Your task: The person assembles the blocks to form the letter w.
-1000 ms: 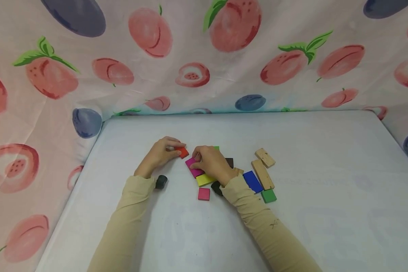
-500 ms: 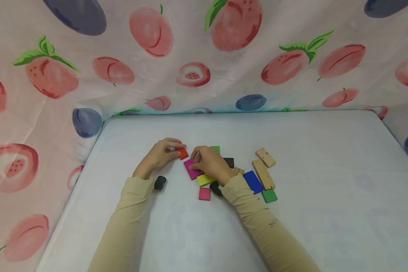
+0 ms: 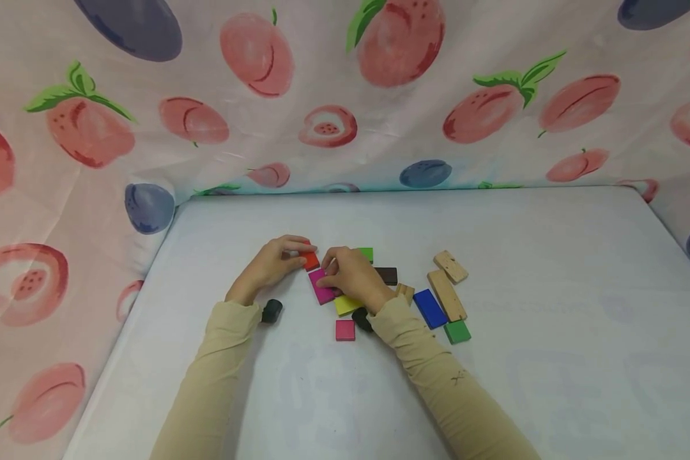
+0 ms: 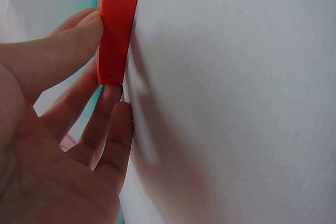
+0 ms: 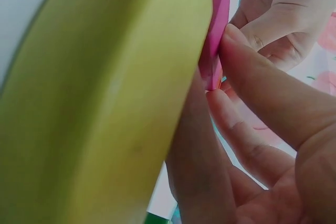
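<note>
A red block lies at the left end of the group, and my left hand pinches it. In the left wrist view the thumb presses the red block's side, with the other fingers behind and below it. Just below the red block in the head view is a magenta block, its top end close to it. My right hand pinches the magenta block between thumb and fingers. A yellow block, partly under the right hand in the head view, fills much of the right wrist view.
Right of the hands lie a dark brown block, a blue block, a green block and plain wooden blocks. A pink block sits nearer. A bright green block shows behind the right hand. Fruit-patterned cloth borders the white table.
The magenta block has shifted left and turned in the right hand, lining up more with the red block. The red block has turned slightly in the left hand.
</note>
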A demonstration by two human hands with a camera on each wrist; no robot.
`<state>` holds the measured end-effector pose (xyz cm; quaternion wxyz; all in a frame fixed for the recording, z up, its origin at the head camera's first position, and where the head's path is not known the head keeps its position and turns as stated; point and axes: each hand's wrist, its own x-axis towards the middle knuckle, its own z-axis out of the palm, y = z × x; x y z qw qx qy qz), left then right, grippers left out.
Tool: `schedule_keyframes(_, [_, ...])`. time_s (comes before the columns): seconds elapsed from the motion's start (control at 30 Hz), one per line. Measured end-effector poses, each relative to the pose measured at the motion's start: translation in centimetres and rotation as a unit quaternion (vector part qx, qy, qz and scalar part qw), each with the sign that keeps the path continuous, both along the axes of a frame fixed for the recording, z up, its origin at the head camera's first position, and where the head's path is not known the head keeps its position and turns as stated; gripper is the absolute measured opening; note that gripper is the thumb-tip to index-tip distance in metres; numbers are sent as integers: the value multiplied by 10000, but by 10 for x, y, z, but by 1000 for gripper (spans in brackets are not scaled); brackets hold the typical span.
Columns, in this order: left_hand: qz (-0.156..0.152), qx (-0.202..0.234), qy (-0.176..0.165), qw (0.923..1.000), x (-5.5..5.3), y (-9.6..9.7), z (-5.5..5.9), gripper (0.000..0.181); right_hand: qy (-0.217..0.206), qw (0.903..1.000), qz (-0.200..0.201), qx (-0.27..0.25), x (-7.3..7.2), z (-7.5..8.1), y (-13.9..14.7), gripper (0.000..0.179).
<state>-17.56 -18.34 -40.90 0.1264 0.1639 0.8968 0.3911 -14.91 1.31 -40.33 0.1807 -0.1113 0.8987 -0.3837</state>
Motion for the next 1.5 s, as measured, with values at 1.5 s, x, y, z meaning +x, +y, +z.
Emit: schedule_keyframes(1.5, [-52, 300, -103, 9995, 4, 1, -6, 32, -148, 9984, -241, -498, -2, -3, -5, 28])
